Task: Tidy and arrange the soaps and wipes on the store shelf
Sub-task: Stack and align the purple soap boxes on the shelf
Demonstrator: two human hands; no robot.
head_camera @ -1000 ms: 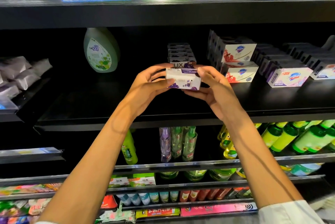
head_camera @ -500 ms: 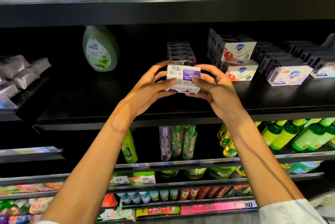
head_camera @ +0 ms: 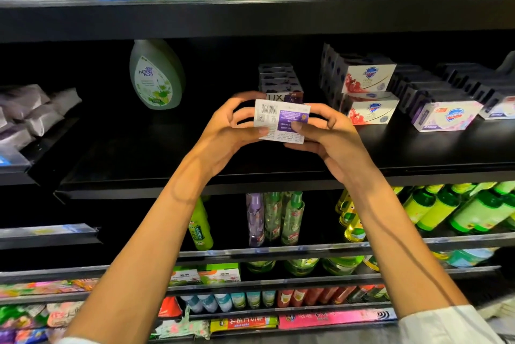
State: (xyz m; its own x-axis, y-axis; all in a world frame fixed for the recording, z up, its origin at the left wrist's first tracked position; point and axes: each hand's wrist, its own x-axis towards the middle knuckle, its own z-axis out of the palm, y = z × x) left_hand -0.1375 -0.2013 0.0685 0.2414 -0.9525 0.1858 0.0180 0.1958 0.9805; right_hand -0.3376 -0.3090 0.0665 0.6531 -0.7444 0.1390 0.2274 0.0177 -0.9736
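Soap boxes stand in rows on the black shelf (head_camera: 167,165), which runs the full width of the view. Largest of what it carries is the green refill pouch (head_camera: 156,74), upright toward the back left. Along the right half sit the white-and-red soap boxes (head_camera: 367,79), two high, with the white-and-pink soap boxes (head_camera: 446,118) just beside them nearer the right end. Grey wipe packs (head_camera: 30,112) lie heaped on the neighbouring shelf at the left edge. At the middle, a row of dark purple soap boxes (head_camera: 281,93) reaches to the back. Just before that row, above the shelf's middle, the left hand (head_camera: 234,129) and the right hand (head_camera: 326,134) together pinch one white-and-purple soap box (head_camera: 281,120), thumbs on its printed back face, fingers curled behind, barcode toward the camera.
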